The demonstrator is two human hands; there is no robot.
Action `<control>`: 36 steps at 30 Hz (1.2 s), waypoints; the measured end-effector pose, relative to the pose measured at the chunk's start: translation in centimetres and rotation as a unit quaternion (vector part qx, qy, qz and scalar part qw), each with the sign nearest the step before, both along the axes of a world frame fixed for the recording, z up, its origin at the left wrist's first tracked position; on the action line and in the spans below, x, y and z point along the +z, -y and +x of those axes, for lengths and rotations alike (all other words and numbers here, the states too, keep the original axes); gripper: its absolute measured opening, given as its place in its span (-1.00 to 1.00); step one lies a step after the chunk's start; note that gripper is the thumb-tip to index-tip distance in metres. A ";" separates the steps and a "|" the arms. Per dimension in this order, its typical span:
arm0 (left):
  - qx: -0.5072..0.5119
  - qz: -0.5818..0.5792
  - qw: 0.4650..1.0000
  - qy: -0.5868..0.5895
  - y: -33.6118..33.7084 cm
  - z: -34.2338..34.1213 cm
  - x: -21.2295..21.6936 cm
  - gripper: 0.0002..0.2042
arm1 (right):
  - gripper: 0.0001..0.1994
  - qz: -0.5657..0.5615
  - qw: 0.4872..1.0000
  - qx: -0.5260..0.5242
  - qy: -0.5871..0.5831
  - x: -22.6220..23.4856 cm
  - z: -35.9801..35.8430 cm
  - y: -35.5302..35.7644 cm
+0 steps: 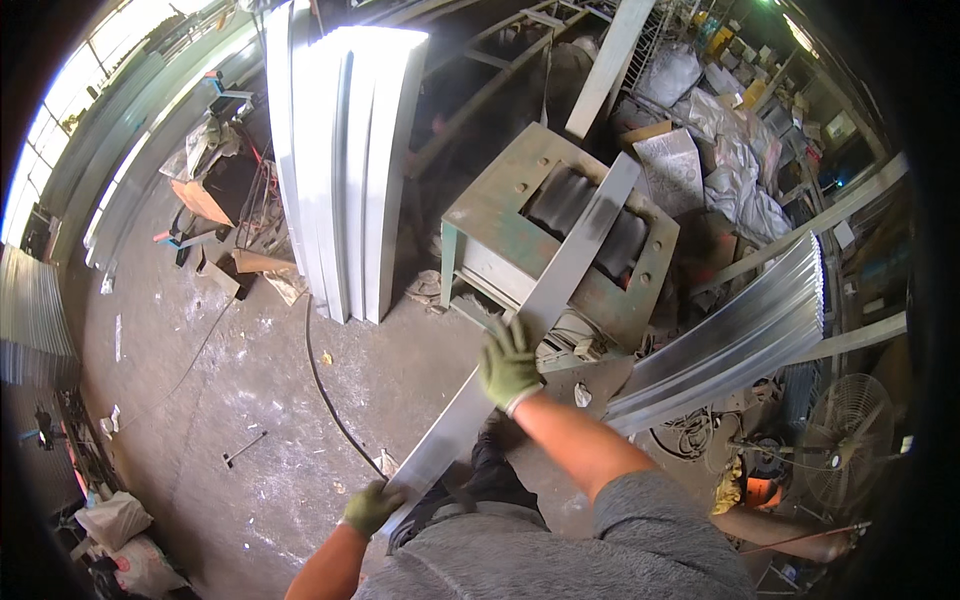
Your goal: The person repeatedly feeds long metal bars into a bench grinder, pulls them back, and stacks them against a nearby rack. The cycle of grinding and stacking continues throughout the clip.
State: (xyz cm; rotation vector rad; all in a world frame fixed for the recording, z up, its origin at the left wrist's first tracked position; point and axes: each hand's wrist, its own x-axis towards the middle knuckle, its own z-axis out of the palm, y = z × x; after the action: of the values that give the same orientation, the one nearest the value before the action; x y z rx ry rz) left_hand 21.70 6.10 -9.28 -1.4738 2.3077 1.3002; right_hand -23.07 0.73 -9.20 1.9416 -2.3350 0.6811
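Head view: a long, flat strip (530, 310) of smooth grey sheet metal runs diagonally from the lower left up onto a green, worn steel machine (500, 215) with dark ribbed rollers. The left hand (370, 506), in a green knit glove, is closed around the strip's near end. The right hand (508, 365), gloved alike, grips its edge mid-length. Corrugated sheets (740, 335) lie right; flat panels (345, 170) stand upright behind. The concrete floor (250, 400) is dusty.
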 end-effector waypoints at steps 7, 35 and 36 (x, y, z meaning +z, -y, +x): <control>-0.002 0.080 0.996 0.046 10.1 -20.8 1.6 -0.27 | -0.56 -0.076 0.986 -0.129 -0.069 1.2 -9.2 3.9; -0.074 -0.044 0.994 -0.066 22.7 -55.0 2.9 -0.36 | -0.67 -0.209 0.964 -0.145 0.083 3.4 -20.5 2.2; -0.102 -0.041 0.993 -0.039 22.1 -53.4 2.9 -0.35 | -0.67 -0.210 0.965 -0.145 0.065 3.6 -20.5 3.0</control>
State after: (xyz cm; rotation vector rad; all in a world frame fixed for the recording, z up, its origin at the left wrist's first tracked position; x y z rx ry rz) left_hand -31.67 -16.01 -6.41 -1.1899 2.5111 1.2413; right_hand -43.56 -2.29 -5.56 1.3830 -2.2385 1.1840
